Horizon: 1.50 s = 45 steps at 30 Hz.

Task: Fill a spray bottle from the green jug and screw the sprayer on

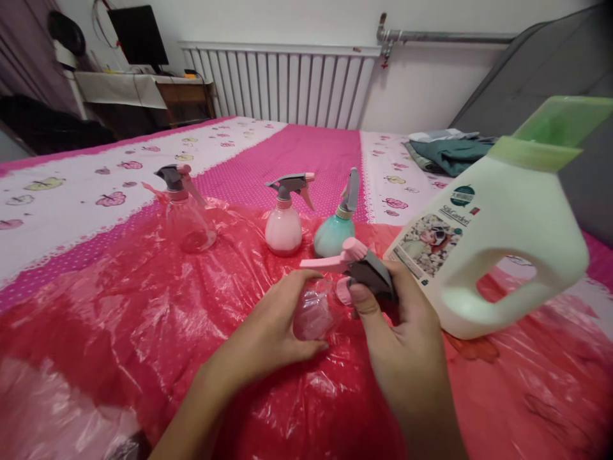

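Observation:
A clear pink spray bottle [316,312] lies tilted between my hands, its nozzle end pointing right. My left hand [268,326] is wrapped around the bottle's body. My right hand [405,332] grips the grey and pink spray head [366,268] at its neck; some of its fingers are hidden behind the head. Just beyond them stand a spray bottle with whitish-pink contents [283,227] and a teal spray bottle [335,231]. Farther left is another clear pink spray bottle [186,220]. Close to my right hand rises a large pale green detergent jug [517,223] with a green cap.
Crinkled red plastic sheeting [119,319] lies under the bottles, over a pink patterned bedspread [320,150]. Folded clothes [450,152] rest at the back right, by a grey headboard [550,70]. A radiator [287,86] and a desk with a monitor [138,35] stand behind.

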Available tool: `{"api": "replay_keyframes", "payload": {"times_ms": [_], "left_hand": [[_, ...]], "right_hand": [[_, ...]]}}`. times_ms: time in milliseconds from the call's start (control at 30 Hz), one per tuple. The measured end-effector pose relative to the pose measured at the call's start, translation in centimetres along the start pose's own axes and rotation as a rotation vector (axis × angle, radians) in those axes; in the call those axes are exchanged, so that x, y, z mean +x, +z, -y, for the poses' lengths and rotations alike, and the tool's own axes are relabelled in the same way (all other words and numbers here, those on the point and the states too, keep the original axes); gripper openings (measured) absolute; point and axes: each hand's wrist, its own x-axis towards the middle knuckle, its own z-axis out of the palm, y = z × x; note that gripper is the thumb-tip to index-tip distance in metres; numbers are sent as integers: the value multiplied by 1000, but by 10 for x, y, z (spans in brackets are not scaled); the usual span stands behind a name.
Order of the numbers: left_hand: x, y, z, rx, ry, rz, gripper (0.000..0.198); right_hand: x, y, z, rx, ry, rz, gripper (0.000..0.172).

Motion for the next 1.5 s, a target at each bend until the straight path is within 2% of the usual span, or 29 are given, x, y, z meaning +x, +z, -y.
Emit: {"api": "replay_keyframes", "payload": {"times_ms": [133, 433, 667, 800, 933, 1033, 1167, 1400, 1500], "left_hand": [[0, -1, -1, -17, -1, 3, 89], [-1, 0, 3, 19, -24, 0, 84], [-1, 0, 0, -10, -22, -4, 85], [1, 0, 1, -16, -49, 7, 81], [1, 1, 3, -13, -55, 3, 80], [1, 1, 4, -15, -61, 4, 80], [1, 0, 5, -32, -52, 3, 81], [1, -1, 5, -114, -89, -19, 82], [0, -1, 6, -118, -84, -20, 83]], "right_hand": [[-1, 2, 1, 48, -18, 14, 18], [-2, 2, 2, 66, -58, -45, 14], [-3, 3, 4, 68, -46, -36, 13], [0, 4, 3, 32, 10, -80, 8], [2, 1, 2, 4, 70, -105, 16], [1, -1, 2, 27, 58, -108, 20], [0, 1, 2, 88, 6, -130, 14], [-1, 4, 2, 144, -4, -60, 6], [-1, 4, 3, 140, -19, -86, 7]]}}
